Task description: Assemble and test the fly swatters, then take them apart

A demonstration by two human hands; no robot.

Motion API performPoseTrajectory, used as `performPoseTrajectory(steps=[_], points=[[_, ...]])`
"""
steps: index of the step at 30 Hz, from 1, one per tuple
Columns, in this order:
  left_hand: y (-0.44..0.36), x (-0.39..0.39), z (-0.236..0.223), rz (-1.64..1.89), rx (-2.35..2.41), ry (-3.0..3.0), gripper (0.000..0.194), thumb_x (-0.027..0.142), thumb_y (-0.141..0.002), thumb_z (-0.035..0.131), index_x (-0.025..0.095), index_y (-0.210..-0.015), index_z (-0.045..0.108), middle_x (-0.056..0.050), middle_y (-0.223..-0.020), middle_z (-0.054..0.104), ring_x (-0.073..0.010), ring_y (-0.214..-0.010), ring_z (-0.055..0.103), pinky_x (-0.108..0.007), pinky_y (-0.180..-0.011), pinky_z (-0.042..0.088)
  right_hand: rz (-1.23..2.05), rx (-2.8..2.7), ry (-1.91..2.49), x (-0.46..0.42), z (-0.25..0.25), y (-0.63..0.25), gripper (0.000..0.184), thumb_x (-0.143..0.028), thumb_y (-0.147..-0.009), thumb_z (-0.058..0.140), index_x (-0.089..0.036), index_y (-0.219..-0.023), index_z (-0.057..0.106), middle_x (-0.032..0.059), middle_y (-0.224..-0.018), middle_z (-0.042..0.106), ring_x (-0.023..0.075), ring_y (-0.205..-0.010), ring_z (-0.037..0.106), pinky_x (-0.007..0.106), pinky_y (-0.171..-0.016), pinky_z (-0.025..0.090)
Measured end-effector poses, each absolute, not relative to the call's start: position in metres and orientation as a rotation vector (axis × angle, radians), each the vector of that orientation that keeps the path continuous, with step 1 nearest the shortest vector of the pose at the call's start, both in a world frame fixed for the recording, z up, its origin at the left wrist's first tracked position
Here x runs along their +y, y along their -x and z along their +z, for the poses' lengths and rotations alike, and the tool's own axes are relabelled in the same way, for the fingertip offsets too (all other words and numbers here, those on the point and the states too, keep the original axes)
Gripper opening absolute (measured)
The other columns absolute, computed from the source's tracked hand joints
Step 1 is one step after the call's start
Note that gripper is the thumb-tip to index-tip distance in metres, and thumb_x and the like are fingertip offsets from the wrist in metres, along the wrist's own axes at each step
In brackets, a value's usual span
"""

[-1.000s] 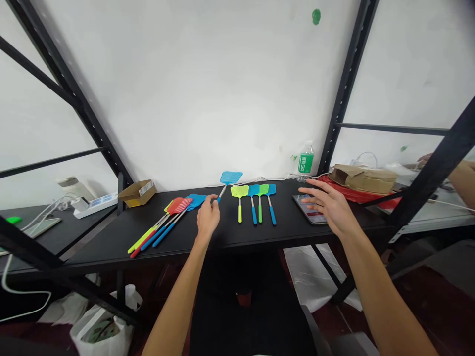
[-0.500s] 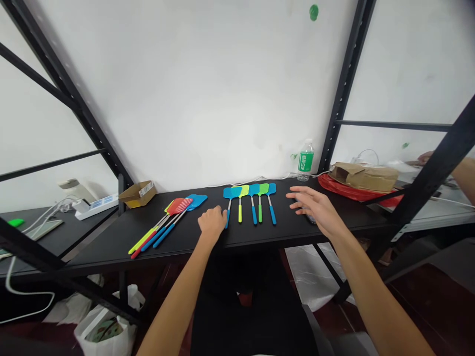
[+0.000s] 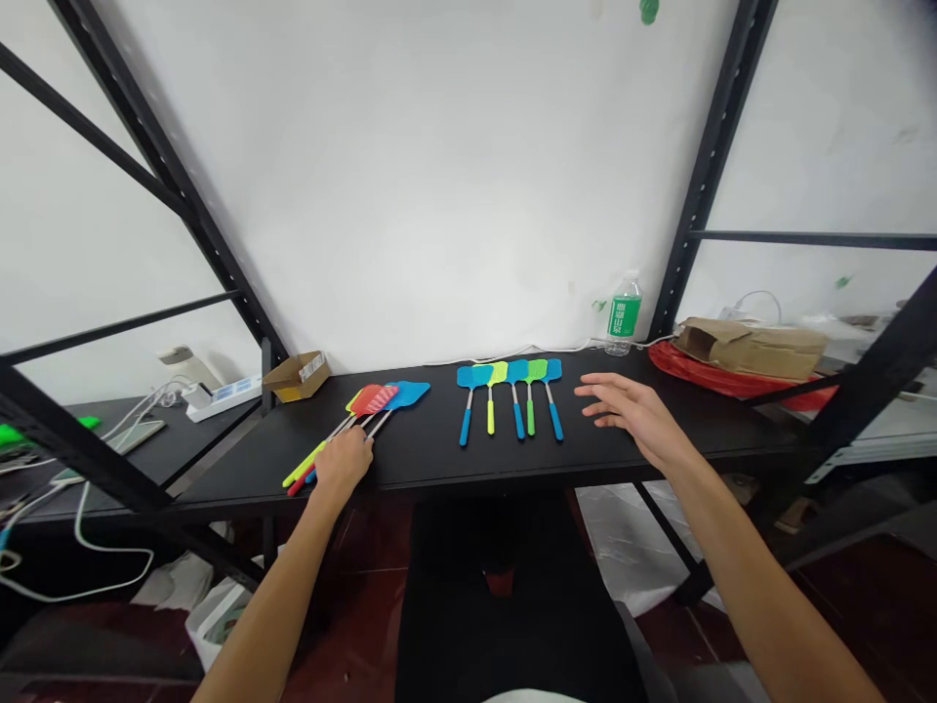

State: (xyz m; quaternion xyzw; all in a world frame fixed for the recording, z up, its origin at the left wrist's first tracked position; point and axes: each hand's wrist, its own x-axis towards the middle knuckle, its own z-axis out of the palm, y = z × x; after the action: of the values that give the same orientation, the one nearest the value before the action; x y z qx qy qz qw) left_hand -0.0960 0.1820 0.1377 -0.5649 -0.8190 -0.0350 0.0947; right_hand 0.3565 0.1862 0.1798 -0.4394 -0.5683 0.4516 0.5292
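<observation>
My left hand lies over the handles of a fanned pile of fly swatters at the left, its fingers curled round a blue one. A red fly swatter head and a blue fly swatter head show beyond it; the hand hides part of the handles. In the middle, several fly swatters stand in a row, heads toward the wall: a blue one at the left end, then a yellow one, with a green one farther right. My right hand hovers over the table's right side, fingers spread, holding nothing.
The black table runs along a white wall. A small cardboard box and a power strip are at the left. A water bottle stands at the back right, near a flattened brown carton on red plastic.
My left hand set a blue fly swatter down at the left end of the row, let go, and moved left to the pile. My right hand stays raised; the view has shifted slightly.
</observation>
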Motion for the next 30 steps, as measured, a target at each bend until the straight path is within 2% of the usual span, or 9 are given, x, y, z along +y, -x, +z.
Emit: performPoseTrajectory(steps=[3,6,9,11,13,16,19,23,30], points=[[0.078,0.176,0.144,-0.132,-2.385,1.663,0.036,0.036,-0.096,0.036,0.013,-0.104,0.062,-0.020,-0.102,0.070,-0.0385,-0.098,0.067,-0.045,-0.079,0.049,1.080,-1.349,1.050,0.188,0.178,-0.361,0.040,-0.050,-0.083,0.068,-0.024,-0.113,0.068,0.0102,-0.118,0.070,0.0195,-0.085,0.068,0.029,-0.069,0.053],[0.051,0.163,0.156,-0.234,-2.320,1.693,0.037,0.039,-0.098,0.032,0.015,-0.110,0.057,-0.018,-0.092,0.071,-0.0373,-0.091,0.068,-0.043,-0.075,0.048,1.088,-1.338,1.050,0.189,0.177,-0.361,0.040,-0.050,-0.082,0.069,-0.024,-0.112,0.068,0.0100,-0.115,0.071,0.0193,-0.084,0.068,0.029,-0.068,0.053],[0.015,0.147,0.166,-0.477,-2.253,1.859,0.032,0.043,-0.097,0.036,0.021,-0.112,0.054,-0.010,-0.087,0.070,-0.0318,-0.085,0.069,-0.035,-0.071,0.046,1.123,-1.329,1.037,0.189,0.175,-0.350,0.039,-0.050,-0.081,0.069,-0.023,-0.110,0.068,0.0092,-0.107,0.072,0.0177,-0.079,0.067,0.027,-0.066,0.051],[-0.013,0.135,0.168,-0.707,-2.193,2.002,0.028,0.043,-0.097,0.038,0.024,-0.113,0.052,-0.005,-0.081,0.068,-0.0267,-0.079,0.067,-0.031,-0.068,0.043,1.191,-1.367,1.010,0.188,0.170,-0.336,0.041,-0.052,-0.083,0.067,-0.022,-0.110,0.068,0.0072,-0.092,0.072,0.0150,-0.069,0.063,0.025,-0.059,0.048],[-0.041,0.123,0.165,-0.938,-2.072,2.229,0.026,0.039,-0.098,0.039,0.025,-0.115,0.052,-0.001,-0.078,0.067,-0.0216,-0.074,0.065,-0.027,-0.067,0.041,1.312,-1.451,0.958,0.185,0.164,-0.320,0.046,-0.056,-0.085,0.063,-0.020,-0.112,0.068,0.0035,-0.074,0.067,0.0120,-0.056,0.055,0.024,-0.051,0.041],[-0.075,0.107,0.159,-1.116,-1.857,2.573,0.030,0.035,-0.098,0.039,0.026,-0.123,0.054,0.001,-0.077,0.065,-0.0171,-0.067,0.061,-0.025,-0.064,0.040,1.502,-1.494,0.842,0.177,0.156,-0.297,0.051,-0.061,-0.088,0.057,-0.017,-0.112,0.067,0.0004,-0.064,0.059,0.0102,-0.049,0.047,0.023,-0.046,0.034],[-0.093,0.096,0.159,-1.176,-1.775,2.752,0.036,0.037,-0.100,0.036,0.025,-0.129,0.054,0.002,-0.073,0.062,-0.0157,-0.061,0.057,-0.025,-0.061,0.038,1.516,-1.451,0.723,0.169,0.153,-0.281,0.052,-0.063,-0.090,0.051,-0.017,-0.103,0.070,-0.0010,-0.060,0.053,0.0095,-0.048,0.044,0.023,-0.045,0.032],[-0.095,0.089,0.169,-1.213,-1.814,2.737,0.038,0.043,-0.101,0.033,0.024,-0.123,0.058,0.000,-0.077,0.065,-0.0162,-0.064,0.057,-0.025,-0.059,0.038,1.423,-1.379,0.647,0.162,0.153,-0.271,0.049,-0.063,-0.090,0.051,-0.018,-0.095,0.071,-0.0013,-0.057,0.052,0.0093,-0.046,0.043,0.023,-0.043,0.032],[-0.091,0.082,0.181,-1.059,-1.762,2.791,0.034,0.038,-0.102,0.030,0.026,-0.115,0.060,0.003,-0.067,0.060,-0.0145,-0.058,0.055,-0.025,-0.061,0.037,1.501,-1.189,0.545,0.159,0.147,-0.258,0.043,-0.060,-0.090,0.054,-0.019,-0.085,0.067,-0.0045,-0.048,0.046,0.0080,-0.040,0.038,0.022,-0.040,0.027]])
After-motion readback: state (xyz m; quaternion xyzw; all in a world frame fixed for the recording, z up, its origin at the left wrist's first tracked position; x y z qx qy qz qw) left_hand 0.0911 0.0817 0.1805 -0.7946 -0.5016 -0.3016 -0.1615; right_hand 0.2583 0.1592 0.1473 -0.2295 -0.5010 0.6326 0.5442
